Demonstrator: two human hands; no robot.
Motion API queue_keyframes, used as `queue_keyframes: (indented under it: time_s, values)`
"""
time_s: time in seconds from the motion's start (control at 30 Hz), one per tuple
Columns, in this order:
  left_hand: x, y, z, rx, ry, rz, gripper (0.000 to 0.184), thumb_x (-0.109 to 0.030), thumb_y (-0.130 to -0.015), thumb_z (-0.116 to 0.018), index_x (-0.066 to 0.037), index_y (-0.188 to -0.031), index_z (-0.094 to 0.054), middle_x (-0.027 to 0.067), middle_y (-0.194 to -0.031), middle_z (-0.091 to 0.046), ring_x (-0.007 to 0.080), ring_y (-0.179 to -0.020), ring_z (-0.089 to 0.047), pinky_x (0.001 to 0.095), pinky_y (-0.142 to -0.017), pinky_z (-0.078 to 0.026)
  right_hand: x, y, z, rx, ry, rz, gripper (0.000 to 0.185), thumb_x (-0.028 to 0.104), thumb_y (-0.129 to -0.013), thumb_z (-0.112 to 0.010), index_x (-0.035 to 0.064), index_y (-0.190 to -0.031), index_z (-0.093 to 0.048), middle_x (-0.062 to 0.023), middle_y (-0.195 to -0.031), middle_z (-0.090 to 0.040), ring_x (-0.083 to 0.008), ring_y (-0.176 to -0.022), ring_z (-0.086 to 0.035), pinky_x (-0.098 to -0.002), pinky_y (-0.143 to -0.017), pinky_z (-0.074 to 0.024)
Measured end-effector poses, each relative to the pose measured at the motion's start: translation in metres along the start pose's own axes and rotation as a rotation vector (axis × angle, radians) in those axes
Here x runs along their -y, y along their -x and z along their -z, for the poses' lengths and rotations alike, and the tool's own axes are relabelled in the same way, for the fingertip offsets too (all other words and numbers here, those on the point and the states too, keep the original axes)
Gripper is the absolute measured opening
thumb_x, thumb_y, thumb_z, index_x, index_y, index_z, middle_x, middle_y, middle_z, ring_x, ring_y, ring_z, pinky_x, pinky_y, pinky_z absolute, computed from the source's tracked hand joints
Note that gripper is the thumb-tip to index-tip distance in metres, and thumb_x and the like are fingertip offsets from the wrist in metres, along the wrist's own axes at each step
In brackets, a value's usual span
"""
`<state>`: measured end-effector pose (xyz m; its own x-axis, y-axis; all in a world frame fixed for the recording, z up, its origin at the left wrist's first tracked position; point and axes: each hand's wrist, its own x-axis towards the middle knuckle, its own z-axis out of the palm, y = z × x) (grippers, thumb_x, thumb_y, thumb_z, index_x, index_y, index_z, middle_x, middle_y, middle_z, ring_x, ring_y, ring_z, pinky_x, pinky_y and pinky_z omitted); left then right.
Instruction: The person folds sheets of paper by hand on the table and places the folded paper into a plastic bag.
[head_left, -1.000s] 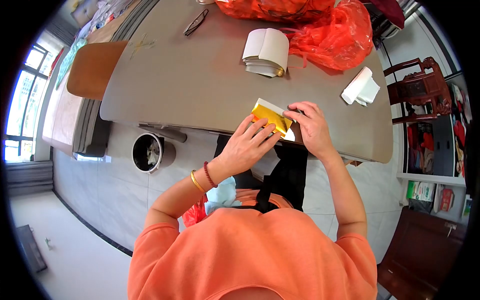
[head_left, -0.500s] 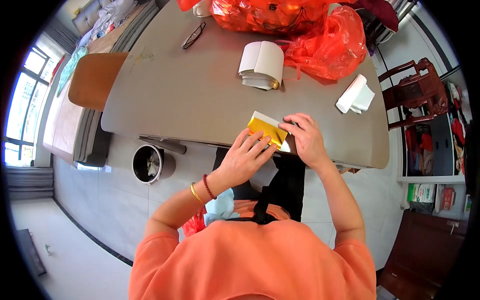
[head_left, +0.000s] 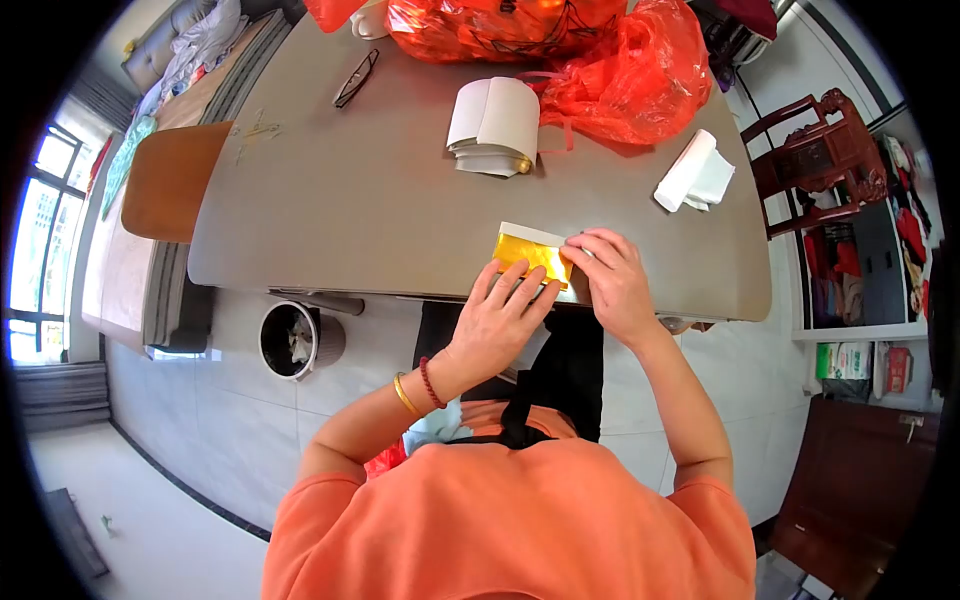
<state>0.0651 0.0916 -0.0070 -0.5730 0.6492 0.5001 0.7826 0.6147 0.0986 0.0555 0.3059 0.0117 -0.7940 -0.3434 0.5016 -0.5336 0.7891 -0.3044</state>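
Observation:
A shiny gold sheet with a white strip along its far side lies at the near edge of the grey table. My left hand rests on its near left part, fingers spread flat. At the sheet's right corner, the thumb and index finger of my right hand pinch together at its edge. A stack of white paper sheets, curved on top, sits farther back, with a small gold bit at its lower right corner.
Red plastic bags fill the table's far side. Glasses lie at the far left, a white roll at the right. A bin stands on the floor, with a brown chair at the table's left.
The view has shifted and turned slightly, moving the tabletop things left in the picture. Both hands stay at the gold sheet, the left still spread on it and the right at its corner.

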Motion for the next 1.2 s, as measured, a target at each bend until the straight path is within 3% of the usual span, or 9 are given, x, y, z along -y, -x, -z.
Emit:
queue_keyframes:
  time_s: [0.6, 0.83, 0.93, 0.97, 1.2]
  values:
    - [-0.002, 0.003, -0.003, -0.004, -0.017, 0.02, 0.045, -0.012, -0.082, -0.063, -0.01, -0.127, -0.062, 0.0098, -0.128, -0.056, 0.0285, -0.122, -0.051, 0.0498, -0.108, -0.037, 0.005, 0.006, -0.002, -0.119, -0.008, 0.058, 0.034, 0.0, -0.075, -0.061, 0.0013, -0.108, -0.067, -0.0078, -0.115, -0.064, -0.0279, -0.112, -0.057, -0.0443, -0.098, -0.0442]
    - [-0.007, 0.003, -0.002, -0.001, -0.017, 0.051, 0.046, -0.012, -0.082, -0.063, -0.006, -0.128, -0.061, 0.0102, -0.13, -0.057, 0.0297, -0.122, -0.052, 0.0504, -0.109, -0.036, 0.024, 0.034, -0.005, -0.032, 0.1, 0.074, 0.036, 0.002, -0.076, -0.066, 0.0025, -0.113, -0.068, -0.0073, -0.12, -0.064, -0.0247, -0.117, -0.057, -0.0441, -0.101, -0.0427]
    - [0.006, 0.015, -0.002, 0.013, -0.057, 0.013, 0.048, -0.014, -0.085, -0.057, -0.004, -0.131, -0.058, 0.0118, -0.134, -0.055, 0.0312, -0.127, -0.049, 0.0521, -0.111, -0.034, 0.021, 0.037, -0.009, -0.052, 0.125, 0.098, 0.037, 0.004, -0.077, -0.068, 0.0031, -0.114, -0.068, -0.0066, -0.121, -0.064, -0.0237, -0.118, -0.057, -0.0434, -0.102, -0.0424]
    - [0.014, 0.019, 0.004, 0.008, -0.073, 0.043, 0.045, -0.014, -0.083, -0.068, -0.005, -0.127, -0.062, 0.0072, -0.132, -0.058, 0.0293, -0.124, -0.051, 0.0505, -0.111, -0.034, 0.021, 0.036, -0.008, -0.048, 0.123, 0.097, 0.037, 0.005, -0.077, -0.069, 0.003, -0.114, -0.068, -0.0065, -0.121, -0.064, -0.0239, -0.118, -0.057, -0.0437, -0.102, -0.042]
    - [0.029, 0.031, 0.019, 0.007, -0.168, 0.1, 0.047, -0.015, -0.083, -0.069, -0.008, -0.128, -0.061, 0.0047, -0.133, -0.058, 0.0272, -0.127, -0.049, 0.0534, -0.113, -0.03, 0.04, 0.025, -0.017, -0.049, 0.167, 0.092, 0.036, 0.011, -0.081, -0.067, 0.0019, -0.116, -0.066, -0.0085, -0.121, -0.064, -0.0252, -0.119, -0.057, -0.0473, -0.108, -0.0377]
